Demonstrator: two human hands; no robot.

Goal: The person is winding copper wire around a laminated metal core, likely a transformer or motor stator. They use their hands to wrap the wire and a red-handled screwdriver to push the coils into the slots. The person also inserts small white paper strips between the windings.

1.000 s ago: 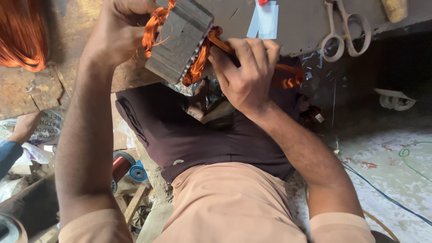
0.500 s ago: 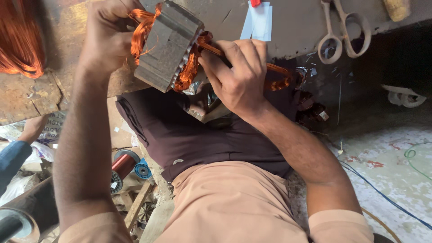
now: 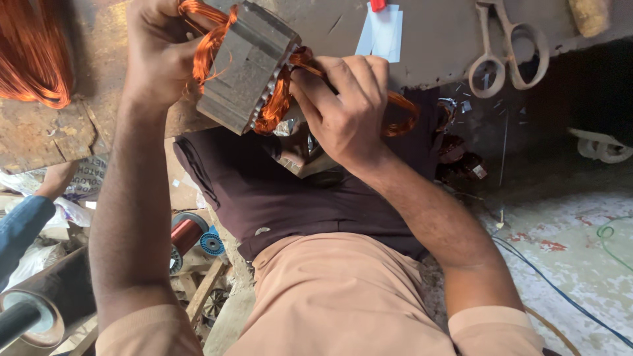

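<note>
Gripping a grey laminated motor stator (image 3: 247,66) from both sides, the person holds it up against the edge of the worn table (image 3: 435,46), above their dark-shirted chest. The left hand (image 3: 158,53) wraps around the far end of the stator, its fingers (image 3: 148,16) curled shut into the loops of copper winding (image 3: 208,43) that spill out there. The right hand (image 3: 346,109) closes on the near end, fingers (image 3: 359,79) bent together and pressed down over a bundle of copper wire (image 3: 277,105) that bulges from the stator's slots; a further loop of the same wire (image 3: 402,115) arcs out just beyond the knuckles. The stator sits tilted, one corner pointing down toward the chest.

On the table, well apart from the hands, lie a pair of pale-handled scissors (image 3: 508,46) and some white paper strips (image 3: 382,29). A thick hank of loose copper wire (image 3: 33,53) lies at the table's left end. Lower left, beside the person's left arm, a spool of copper wire (image 3: 188,231) stands near a small blue reel (image 3: 212,242). A blue sleeve (image 3: 23,227) of another person shows at the left edge, and a blue cable (image 3: 560,296) runs across the floor to the right.
</note>
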